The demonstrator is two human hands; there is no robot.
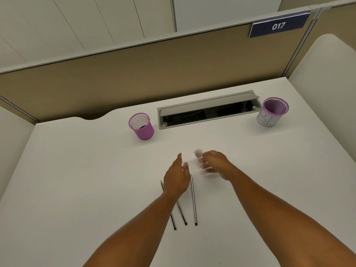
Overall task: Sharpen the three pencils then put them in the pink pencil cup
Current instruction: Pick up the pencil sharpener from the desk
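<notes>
- White worktop (77,170) is lying bare toward its left edge.
- Three pencils (193,199) are lying mid-worktop, beneath the relaxed, released left hand (178,177).
- Right hand (215,164) is curling around a blurred small object (198,153); grasp unclear.
- Pink pencil cup (141,126) is standing well apart, beside the cable tray (208,110).

I take the open metal cable tray (208,110) set into the white desk (77,180) as my marker. Left of it, just beside its end, stands the pink mesh pencil cup (142,126). Right of it, beside the other end, stands a second mesh cup wrapped in written-on paper (272,112). Behind it runs the tan fabric partition (115,78), with a dark number plate (278,26) up on the partition's right part. In front of it, well apart, three dark striped pencils (193,199) lie side by side on the desk, tips toward the tray. My left hand (178,176) is over them; my right hand (216,163) is just right of it, between pencils and tray, with a small blurred object (198,152) at its fingertips.
</notes>
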